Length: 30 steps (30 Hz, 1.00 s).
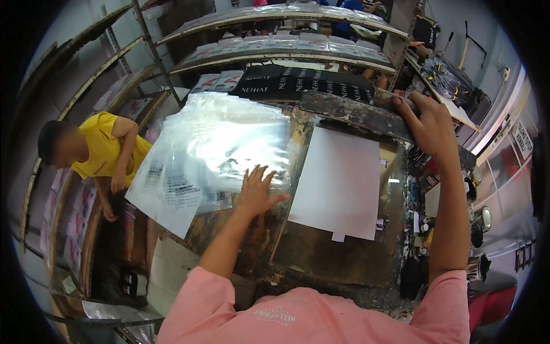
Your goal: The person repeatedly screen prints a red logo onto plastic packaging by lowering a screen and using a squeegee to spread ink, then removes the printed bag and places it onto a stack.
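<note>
My left hand [258, 192] has its fingers spread over the lower right edge of a fanned stack of clear plastic bags [223, 137], some printed with dark text. My right hand [427, 123] is closed around the right end of an ink-stained wooden bar [355, 112], its thumb over the near side. Whether this bar belongs to a larger frame, I cannot tell. Below it a blank white sheet [338, 180] lies flat on a dark, stained board [332, 261], with small tabs at its right and lower edges.
Racks [286, 60] across the back carry rows of plastic packs and black printed bags [303, 82]. A person in a yellow shirt [106, 146] bends at the left by more shelving. Several cans [475, 235] stand along the right side. Folded dark bags [447, 77] lie at the far right.
</note>
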Available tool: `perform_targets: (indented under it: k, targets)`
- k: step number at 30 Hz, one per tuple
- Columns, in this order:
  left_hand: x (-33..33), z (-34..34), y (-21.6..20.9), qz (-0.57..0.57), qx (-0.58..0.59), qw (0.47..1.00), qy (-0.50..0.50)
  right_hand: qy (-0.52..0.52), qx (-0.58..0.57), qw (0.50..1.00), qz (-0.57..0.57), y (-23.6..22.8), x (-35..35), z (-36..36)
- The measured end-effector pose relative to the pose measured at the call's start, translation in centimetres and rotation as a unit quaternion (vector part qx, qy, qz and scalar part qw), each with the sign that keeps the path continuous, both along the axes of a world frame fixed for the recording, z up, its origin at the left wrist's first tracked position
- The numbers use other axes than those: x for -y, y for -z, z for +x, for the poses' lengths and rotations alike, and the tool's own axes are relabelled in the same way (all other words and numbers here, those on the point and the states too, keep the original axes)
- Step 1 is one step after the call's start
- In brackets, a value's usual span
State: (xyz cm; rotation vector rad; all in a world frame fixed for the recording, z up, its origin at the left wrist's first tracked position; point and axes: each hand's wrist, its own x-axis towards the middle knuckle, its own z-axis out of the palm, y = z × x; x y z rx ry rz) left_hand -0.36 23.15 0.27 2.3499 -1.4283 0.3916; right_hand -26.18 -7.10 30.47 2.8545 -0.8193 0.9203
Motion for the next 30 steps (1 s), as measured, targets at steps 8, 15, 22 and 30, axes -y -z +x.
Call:
perform_targets:
  k: [8, 15, 22, 30]
  targets:
    - [10.8, -14.2, 2.9, 0.147, -0.105, 0.968, 0.174, -0.015, 0.002, 0.999, -0.036, 1.6, 1.9, -1.5]
    - [14.3, -21.1, 0.9, 0.131, -0.103, 0.959, 0.23, -0.031, 0.003, 0.995, -0.099, 1.5, 2.1, -1.6]
    - [14.3, -23.1, 1.0, 0.09, -0.11, 0.952, 0.271, -0.036, -0.19, 0.973, 0.125, -6.2, 0.3, -3.2]
    - [13.5, -22.9, 1.6, 0.065, -0.1, 0.958, 0.261, 0.048, -0.173, 0.972, 0.15, -6.8, -1.8, -1.3]
